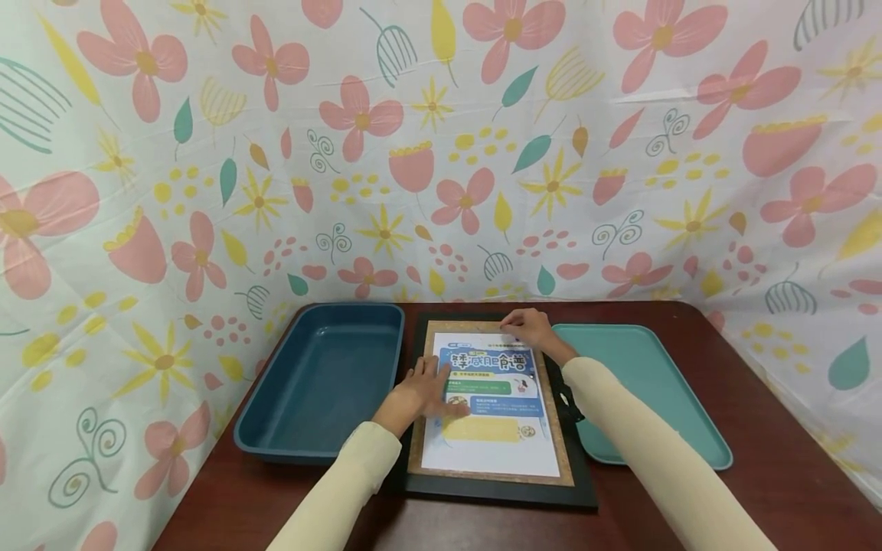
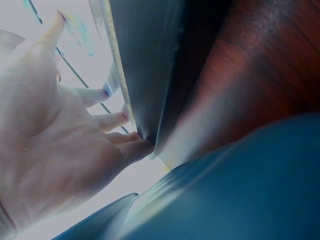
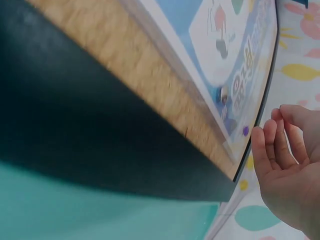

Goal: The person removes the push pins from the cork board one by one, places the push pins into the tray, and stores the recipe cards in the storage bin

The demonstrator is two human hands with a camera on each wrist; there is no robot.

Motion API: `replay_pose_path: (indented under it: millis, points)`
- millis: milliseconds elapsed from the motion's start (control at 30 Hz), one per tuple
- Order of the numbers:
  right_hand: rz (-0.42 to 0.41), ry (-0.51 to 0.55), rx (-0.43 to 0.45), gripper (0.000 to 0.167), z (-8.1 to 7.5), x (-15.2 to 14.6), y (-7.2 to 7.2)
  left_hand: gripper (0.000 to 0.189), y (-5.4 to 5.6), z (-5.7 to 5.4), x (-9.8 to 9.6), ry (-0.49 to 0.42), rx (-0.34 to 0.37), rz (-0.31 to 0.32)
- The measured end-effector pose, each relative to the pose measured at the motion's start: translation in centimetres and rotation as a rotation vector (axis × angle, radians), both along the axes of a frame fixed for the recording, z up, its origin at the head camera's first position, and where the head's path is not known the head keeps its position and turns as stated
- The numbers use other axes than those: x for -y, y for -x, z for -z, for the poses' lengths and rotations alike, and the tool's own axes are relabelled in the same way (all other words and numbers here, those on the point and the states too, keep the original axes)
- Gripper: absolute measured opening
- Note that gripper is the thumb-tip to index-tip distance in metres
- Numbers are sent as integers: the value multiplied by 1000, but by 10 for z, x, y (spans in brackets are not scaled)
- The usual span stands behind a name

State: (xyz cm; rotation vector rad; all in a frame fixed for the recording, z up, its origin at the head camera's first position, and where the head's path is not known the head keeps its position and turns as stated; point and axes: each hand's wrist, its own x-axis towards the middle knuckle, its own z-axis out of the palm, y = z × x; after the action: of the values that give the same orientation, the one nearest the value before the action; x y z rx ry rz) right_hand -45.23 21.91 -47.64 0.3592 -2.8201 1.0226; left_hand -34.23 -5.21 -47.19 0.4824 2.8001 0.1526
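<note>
One purple pin (image 3: 245, 130) seems set, my left hand (image 1: 422, 389) rests spread on the poster (image 1: 496, 389), whose lower corners look unpinned, and whether my bent-fingered right hand (image 1: 532, 329) holds anything I can't tell.

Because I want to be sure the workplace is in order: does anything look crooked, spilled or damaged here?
Nothing stands out. The printed sheet lies roughly square on the cork board, and no tear or spill is visible, though the left hand covers part of the sheet.
</note>
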Motion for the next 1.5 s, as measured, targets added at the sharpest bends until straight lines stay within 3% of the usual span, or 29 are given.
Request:
replay_pose_path:
  millis: [67,200,433,967,1200,1500]
  points:
    - [-9,-9,-14,18,-2,-4,0,106,-1,0,1,-6,3,1]
    - [-8,-18,-21,20,-8,-14,-2,105,-7,-11,2,-28,18,8]
    - [19,-38,-34,19,-12,-31,-5,105,-8,-12,4,-48,24,21]
    - [67,-85,-61,21,-7,-73,-4,105,-9,-11,2,-42,13,4]
    - [55,-39,-81,16,4,-94,-2,103,-11,-16,2,-47,30,9]
    - [99,-77,-26,15,13,-102,-5,103,-9,-13,2,-53,32,14]
